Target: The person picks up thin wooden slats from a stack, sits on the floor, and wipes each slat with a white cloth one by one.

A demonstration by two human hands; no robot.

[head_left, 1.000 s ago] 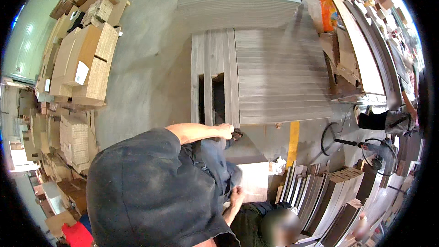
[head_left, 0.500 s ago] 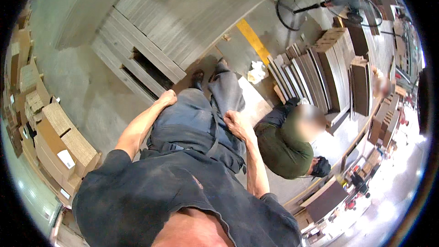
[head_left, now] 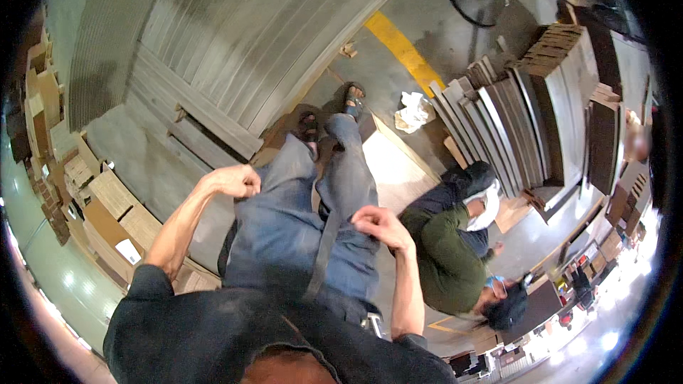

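My left hand point(head_left: 236, 181) is beside my left leg, its fingers curled in against a fold of my blue trousers point(head_left: 284, 220). Over the right thigh is my right hand point(head_left: 384, 227), its fingers loosely bent and slightly apart, with nothing visible in them. A dark strap point(head_left: 326, 252) hangs down the front of the trousers between the hands. My feet, in dark sandals point(head_left: 353, 99), stand beyond, near a long stack of grey boards point(head_left: 235, 35).
Close on my right, a person in a green top point(head_left: 452, 256) bends low. Upright grey panels point(head_left: 509, 128) stand beyond them, with crumpled white paper point(head_left: 414, 112) on the floor nearby. A black fan stand point(head_left: 469, 0) is at the far right; cardboard stacks point(head_left: 107, 206) line the left.
Both hands have come up off the knees toward me, and the right hand's grip on the trousers has loosened. My view has shifted. The person in green has turned, with bent legs now showing.
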